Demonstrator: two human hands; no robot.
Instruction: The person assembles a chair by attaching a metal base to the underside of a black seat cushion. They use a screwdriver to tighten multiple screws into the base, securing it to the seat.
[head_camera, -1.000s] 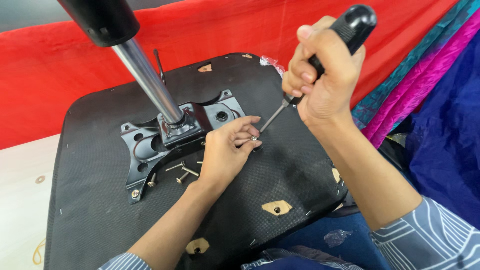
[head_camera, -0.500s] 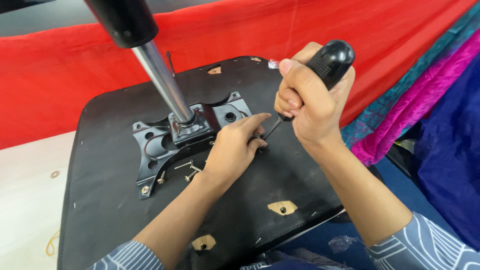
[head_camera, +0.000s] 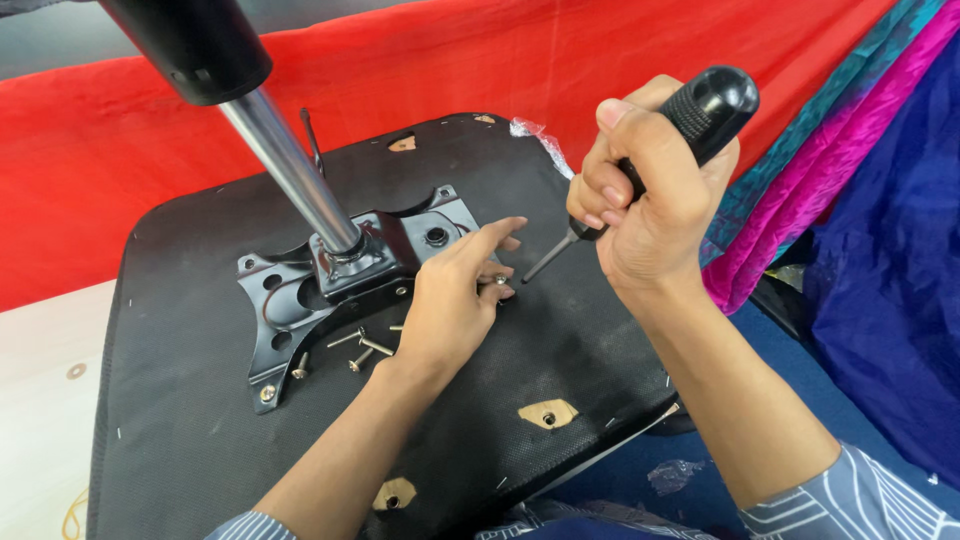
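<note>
Screwdriver (head_camera: 640, 175) now stands off the work — its tip has lifted a little from the screw (head_camera: 499, 280), which the left hand (head_camera: 450, 300) pinches upright against the black seat underside (head_camera: 200, 400). The right hand (head_camera: 650, 200) stays wrapped tight on the handle, nearer the camera than before. Loose screws (head_camera: 365, 345) lie just beside the metal plate (head_camera: 330, 290) — apparently the screw is not yet driven.

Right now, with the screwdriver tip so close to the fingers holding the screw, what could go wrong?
1. The screwdriver in the right hand is slanted; its tip could slip off the screw and jab the left hand's fingers pinching it.
2. The screw looks barely seated, so it might tip or go in crooked.
3. The loose screws beside the metal plate could roll off the black seat base.
</note>
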